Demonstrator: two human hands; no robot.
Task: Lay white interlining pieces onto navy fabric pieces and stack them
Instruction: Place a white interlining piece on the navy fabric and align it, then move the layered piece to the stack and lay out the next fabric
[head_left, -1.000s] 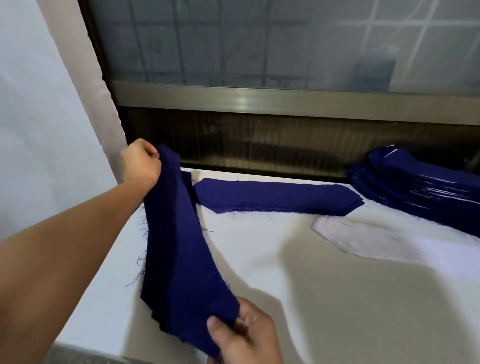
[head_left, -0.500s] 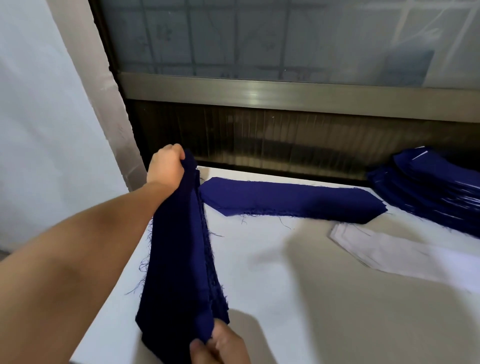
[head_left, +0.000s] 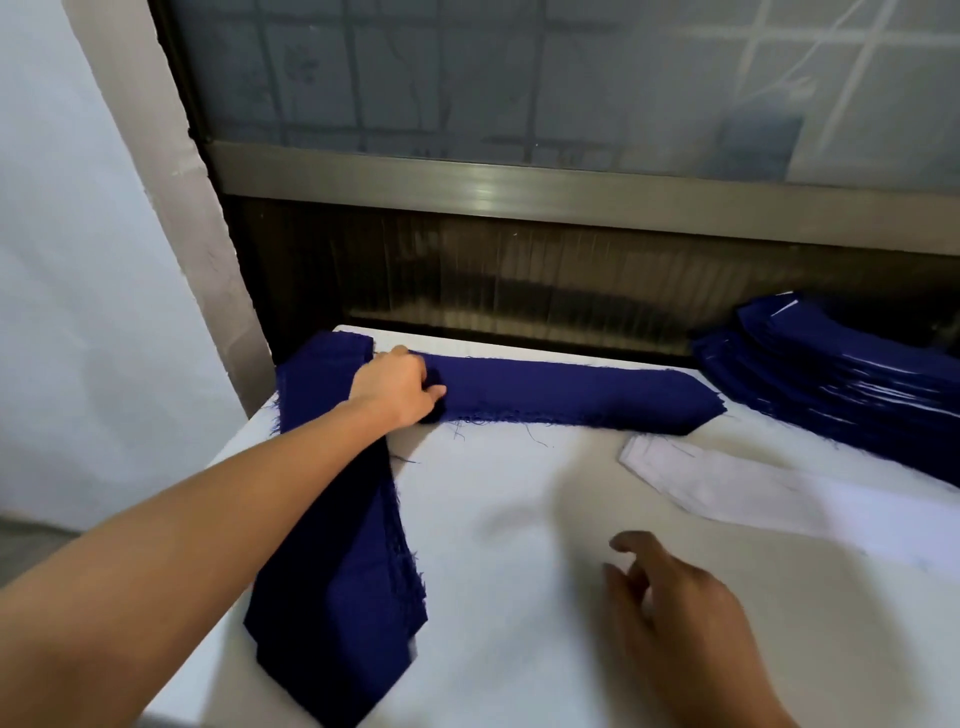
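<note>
Head view: left hand (head_left: 397, 384) curls at the far end of the navy bundle (head_left: 332, 597) — grip unclear; right hand (head_left: 675, 608) hovers right of it above the counter (head_left: 519, 519) — fingers loose, empty.

No text, label, brand, number or sign can be read anywhere in the view. The navy fabric pieces (head_left: 571, 389) and the white interlining pieces (head_left: 779, 493) are plain cloth without print or tags. The frosted window glass (head_left: 519, 78) shows only a faint grid of lines and blurred shapes, none of them letters.
</note>
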